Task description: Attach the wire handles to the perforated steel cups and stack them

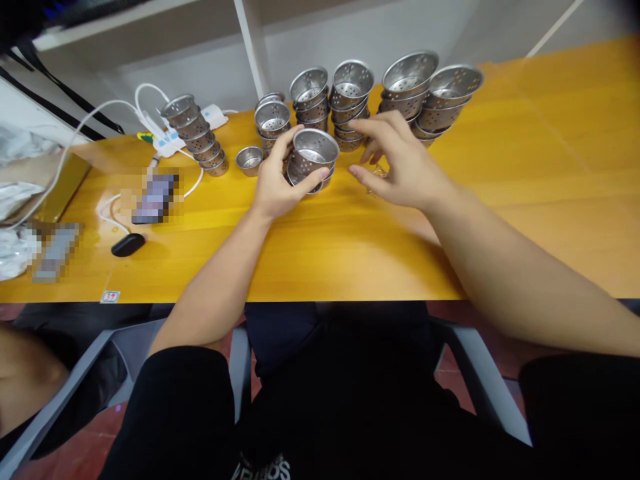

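My left hand (276,183) is wrapped round a short stack of perforated steel strainer cups (313,157) standing on the yellow table (350,247). My right hand (400,163) hovers just to the right of that stack, fingers spread and curved, holding nothing that I can make out. A thin wire piece (376,175) lies on the table under its fingers. Behind both hands stand several stacks of the same cups (350,100), and a single small cup (249,159) sits to the left.
A leaning stack of cups (197,133) stands at the back left beside a white power strip (173,137) with cables. A black oval object (127,245) and blurred devices lie at the left. Crumpled foil (15,200) is at the far left edge.
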Demonstrator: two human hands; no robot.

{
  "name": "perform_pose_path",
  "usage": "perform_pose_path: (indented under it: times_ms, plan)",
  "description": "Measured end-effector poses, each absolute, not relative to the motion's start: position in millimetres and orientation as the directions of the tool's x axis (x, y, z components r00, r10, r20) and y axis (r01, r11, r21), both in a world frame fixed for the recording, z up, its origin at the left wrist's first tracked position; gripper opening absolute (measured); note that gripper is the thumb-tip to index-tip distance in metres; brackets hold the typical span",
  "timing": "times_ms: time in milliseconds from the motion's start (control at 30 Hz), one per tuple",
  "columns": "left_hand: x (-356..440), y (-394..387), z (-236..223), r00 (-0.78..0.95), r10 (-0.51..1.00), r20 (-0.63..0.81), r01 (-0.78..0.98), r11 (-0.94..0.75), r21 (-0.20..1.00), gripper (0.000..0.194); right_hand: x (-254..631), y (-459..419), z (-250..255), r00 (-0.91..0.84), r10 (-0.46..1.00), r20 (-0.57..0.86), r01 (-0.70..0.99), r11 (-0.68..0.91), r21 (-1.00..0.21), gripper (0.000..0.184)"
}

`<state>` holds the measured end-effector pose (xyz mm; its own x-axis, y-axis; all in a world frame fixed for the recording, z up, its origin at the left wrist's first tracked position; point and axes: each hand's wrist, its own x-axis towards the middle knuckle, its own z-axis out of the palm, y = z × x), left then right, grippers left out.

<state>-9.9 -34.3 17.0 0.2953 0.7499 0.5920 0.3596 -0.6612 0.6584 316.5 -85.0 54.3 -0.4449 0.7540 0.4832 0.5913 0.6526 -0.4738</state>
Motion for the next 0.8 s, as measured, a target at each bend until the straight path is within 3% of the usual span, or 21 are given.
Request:
perform_pose_path:
  times_ms: [133, 333, 533, 667, 800]
  plan:
    - [-3.7, -47.4, 22.7, 0.352, 0.745, 0.566, 0.345, -0.665, 0.662, 0.107, 292.2, -92.5, 50.1, -0.469, 0.744, 0.476, 0.528, 0.668, -0.525, 0.073]
    - [-15.6, -31.0, 10.6, 0.322, 0.813, 0.485, 0.335, -0.577, 0.745, 0.107, 298.3, -79.9, 38.7, -0.419, 0.742, 0.523, 0.552, 0.666, -0.502, 0.069]
    - [-25.9, -11.2, -1.7, 0.192, 0.905, 0.38, 0.431, -0.426, 0.796, 0.075, 303.5, -64.5, 30.0, -0.352, 0.748, 0.563, 0.593, 0.644, -0.484, 0.062]
    - [-12.5, -20.2, 5.8, 0.171, 0.95, 0.262, 0.453, -0.312, 0.835, 0.069, 291.9, -60.0, 20.5, -0.347, 0.739, 0.578, 0.57, 0.656, -0.496, 0.054]
    - [-2.1, -36.3, 16.7, 0.219, 0.948, 0.229, 0.444, -0.306, 0.842, 0.068, 284.2, -60.5, 18.3, -0.353, 0.746, 0.564, 0.546, 0.654, -0.524, 0.052]
